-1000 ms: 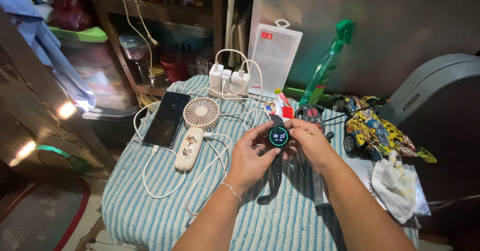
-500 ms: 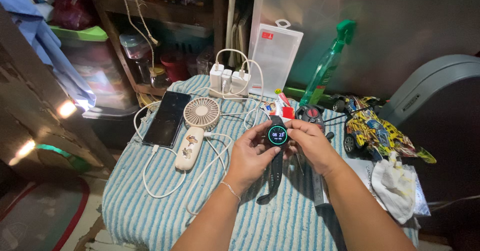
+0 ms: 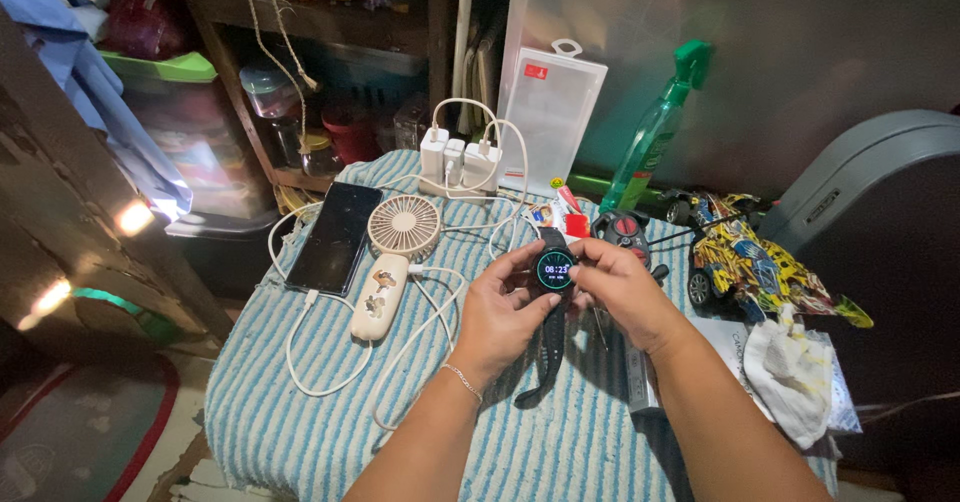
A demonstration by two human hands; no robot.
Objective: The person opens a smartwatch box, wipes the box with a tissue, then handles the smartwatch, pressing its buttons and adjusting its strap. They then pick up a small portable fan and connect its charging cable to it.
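Counter covered in blue-white striped towel (image 3: 300, 412); on it black smartphone (image 3: 335, 238) and round beige handheld fan (image 3: 403, 226). Left hand (image 3: 503, 312) and right hand (image 3: 618, 292), both grips closed around black round-faced smartwatch (image 3: 555, 269), lit screen up, strap dangling above towel.

round lit watch screen (image 3: 555, 269) centre | dark phone screen (image 3: 335, 238) left | clear package (image 3: 551, 108) behind, red label
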